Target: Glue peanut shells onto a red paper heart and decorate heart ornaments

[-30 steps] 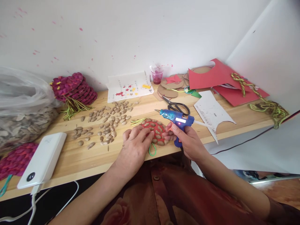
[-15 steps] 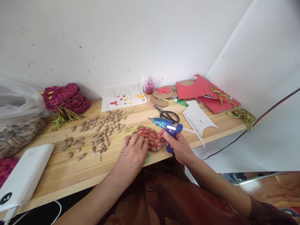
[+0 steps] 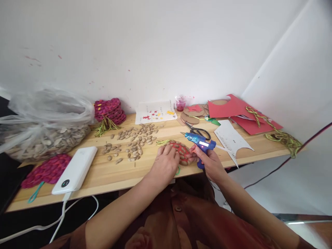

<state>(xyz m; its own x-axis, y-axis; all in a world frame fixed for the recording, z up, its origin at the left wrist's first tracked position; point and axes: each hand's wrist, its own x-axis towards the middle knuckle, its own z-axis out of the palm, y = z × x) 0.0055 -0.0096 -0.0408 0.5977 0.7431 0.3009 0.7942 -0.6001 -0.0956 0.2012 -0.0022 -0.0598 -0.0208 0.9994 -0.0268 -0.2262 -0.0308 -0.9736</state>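
Observation:
On the wooden tabletop lies a round red disc (image 3: 184, 152) with peanuts set over its face, a yellow-green tassel (image 3: 162, 142) at its far left and a green loop at its near edge. My left hand (image 3: 166, 162) curls over the disc's left side, fingers bent and close together; its fingertips are hidden. A blue glue gun (image 3: 199, 141) is gripped in my right hand (image 3: 211, 163), nozzle pointing left above the disc, a pale glue stick out of its back. The right fingertips reach the disc's right edge. Loose peanuts (image 3: 136, 149) are scattered to the left.
Black-handled scissors (image 3: 202, 132) lie behind the glue gun. Farther back are cardboard discs (image 3: 191, 120), red card (image 3: 221, 109) and a plastic cup (image 3: 180, 104). A white power bank (image 3: 76, 169), a bag of peanuts (image 3: 49, 135) and stacked purple discs (image 3: 111, 111) stand left.
The view has swung left, so the whole scene sits farther right and more of the peanut bag shows. Both hands keep nearly the same places at the disc and glue gun.

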